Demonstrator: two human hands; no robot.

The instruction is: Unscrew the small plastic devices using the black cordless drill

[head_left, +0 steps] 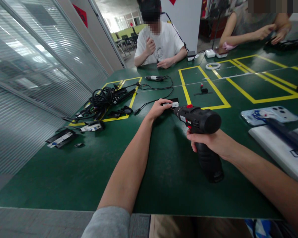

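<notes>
My right hand is wrapped round the grip of a black cordless drill with red accents. The drill's chuck points left and away from me, close to my left hand. The fingers of that hand are closed on a small black-and-white part lying on the green table. The drill's tip is right beside this part; whether they touch, I cannot tell. My fingers cover much of the part. Just left of it, a black cable end lies on the table.
Left is a heap of black cables, with a black casing nearer. A pen-like electric screwdriver lies further back. To the right are a phone and a white case. Two people sit across, one in a white shirt.
</notes>
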